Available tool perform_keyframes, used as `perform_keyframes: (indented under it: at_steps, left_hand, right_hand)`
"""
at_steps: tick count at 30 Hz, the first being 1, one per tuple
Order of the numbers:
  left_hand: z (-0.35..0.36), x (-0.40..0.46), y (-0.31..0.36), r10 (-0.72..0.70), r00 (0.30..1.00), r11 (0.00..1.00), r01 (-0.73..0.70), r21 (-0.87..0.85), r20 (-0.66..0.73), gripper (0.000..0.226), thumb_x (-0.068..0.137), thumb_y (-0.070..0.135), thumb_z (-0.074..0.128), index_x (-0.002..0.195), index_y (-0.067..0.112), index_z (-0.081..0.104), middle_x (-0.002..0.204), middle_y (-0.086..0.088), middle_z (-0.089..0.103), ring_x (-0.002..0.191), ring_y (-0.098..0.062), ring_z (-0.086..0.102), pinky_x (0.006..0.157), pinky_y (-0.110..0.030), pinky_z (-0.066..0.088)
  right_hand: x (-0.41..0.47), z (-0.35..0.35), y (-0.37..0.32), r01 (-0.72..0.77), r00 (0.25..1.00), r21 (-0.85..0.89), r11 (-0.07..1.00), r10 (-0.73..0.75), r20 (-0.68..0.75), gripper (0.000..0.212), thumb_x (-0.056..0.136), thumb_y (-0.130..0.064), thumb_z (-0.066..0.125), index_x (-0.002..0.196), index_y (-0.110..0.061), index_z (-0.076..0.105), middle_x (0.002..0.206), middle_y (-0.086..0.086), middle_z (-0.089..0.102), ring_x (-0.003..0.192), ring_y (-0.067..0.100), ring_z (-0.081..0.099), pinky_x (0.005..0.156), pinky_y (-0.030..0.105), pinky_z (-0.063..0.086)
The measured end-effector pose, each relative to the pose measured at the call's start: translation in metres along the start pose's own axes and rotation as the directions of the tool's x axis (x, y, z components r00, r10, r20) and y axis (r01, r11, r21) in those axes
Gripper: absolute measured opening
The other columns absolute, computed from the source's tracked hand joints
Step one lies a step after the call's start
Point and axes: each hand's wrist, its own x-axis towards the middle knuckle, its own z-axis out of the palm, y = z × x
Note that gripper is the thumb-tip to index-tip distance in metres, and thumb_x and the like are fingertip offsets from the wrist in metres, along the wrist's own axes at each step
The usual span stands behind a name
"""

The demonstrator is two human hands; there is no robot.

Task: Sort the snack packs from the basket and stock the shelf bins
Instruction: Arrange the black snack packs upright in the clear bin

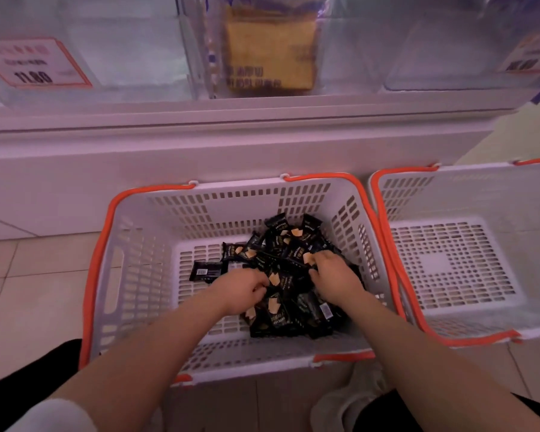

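A white slotted basket [144, 269] with orange handles stands on the floor in front of me. In it lies a heap of several black snack packs [281, 244] with tan cake pictures. One pack [207, 271] lies apart at the left, barcode up. My left hand [242, 291] reaches into the heap from the left, fingers curled round packs. My right hand [332, 275] is on the heap's right side, its fingers curled into the packs. Above, clear shelf bins [131, 57] line the shelf; the middle bin shows a yellow-brown pack [272, 54].
A second white basket [455, 260] with orange handles stands at the right with nothing in it. The white shelf base [200, 151] runs behind both baskets. A price tag [35, 63] hangs on the left bin. My knees and a white shoe [353, 397] are at the bottom.
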Motion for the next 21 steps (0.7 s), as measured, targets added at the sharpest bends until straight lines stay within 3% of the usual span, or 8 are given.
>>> perform_keyframes:
  at_steps: [4,7,13,17,19,21]
  left_hand:
    - [0.022,0.028,-0.007,-0.075,0.997,0.995,0.076,-0.067,0.021,0.034,0.097,0.021,0.043,0.128,0.013,0.051,0.126,-0.010,0.052,0.111,-0.025,0.051,0.094,-0.037,0.043]
    - [0.045,0.037,-0.011,-0.163,0.986,0.972,0.164,-0.170,0.025,0.040,0.095,0.025,0.048,0.133,0.014,0.046,0.132,-0.009,0.047,0.118,-0.025,0.048,0.099,-0.032,0.040]
    - [0.085,0.046,-0.013,-0.291,0.954,0.907,0.298,-0.296,0.070,0.058,0.090,0.033,0.057,0.140,0.013,0.036,0.138,-0.009,0.042,0.123,-0.024,0.045,0.101,-0.029,0.038]
    - [0.093,0.057,-0.010,-0.341,0.939,0.889,0.340,-0.307,0.053,0.053,0.084,0.037,0.065,0.128,0.011,0.049,0.125,-0.009,0.049,0.115,-0.025,0.047,0.094,-0.031,0.041]
    - [0.090,0.059,-0.011,-0.346,0.935,0.833,0.342,-0.434,0.073,0.035,0.081,0.032,0.070,0.106,0.012,0.057,0.109,-0.008,0.056,0.099,-0.022,0.052,0.078,-0.028,0.041]
    - [0.084,0.054,-0.014,-0.351,0.929,0.723,0.348,-0.597,0.116,0.025,0.081,0.023,0.072,0.095,0.011,0.055,0.099,-0.009,0.060,0.087,-0.019,0.054,0.071,-0.028,0.043]
  right_hand:
    - [0.030,0.009,0.006,0.049,0.999,-0.038,0.998,-0.048,0.026,0.029,0.099,-0.018,0.038,0.122,-0.003,0.045,0.127,0.014,0.046,0.118,0.030,0.045,0.094,0.037,0.042]
    - [0.044,0.018,0.003,-0.008,0.999,-0.018,1.000,0.008,0.049,0.040,0.096,-0.025,0.047,0.129,-0.004,0.040,0.132,0.014,0.045,0.121,0.029,0.042,0.099,0.039,0.040]
    - [0.051,0.029,0.004,-0.011,0.999,-0.165,0.986,0.003,-0.051,0.055,0.089,-0.032,0.059,0.134,-0.012,0.034,0.129,0.012,0.048,0.119,0.029,0.045,0.095,0.037,0.037]
    - [0.048,0.023,0.010,-0.009,0.997,-0.054,0.999,0.005,-0.082,0.046,0.085,-0.026,0.063,0.125,-0.010,0.046,0.123,0.010,0.045,0.116,0.028,0.044,0.095,0.035,0.038]
    - [0.042,0.019,0.016,-0.006,0.994,0.099,0.995,0.017,-0.105,0.039,0.086,-0.019,0.062,0.122,-0.008,0.051,0.120,0.009,0.046,0.114,0.026,0.046,0.093,0.030,0.038]
    - [0.033,0.012,0.019,-0.029,0.994,0.311,0.950,0.060,-0.091,0.035,0.089,-0.017,0.061,0.122,-0.009,0.051,0.118,0.006,0.049,0.111,0.021,0.049,0.087,0.023,0.038]
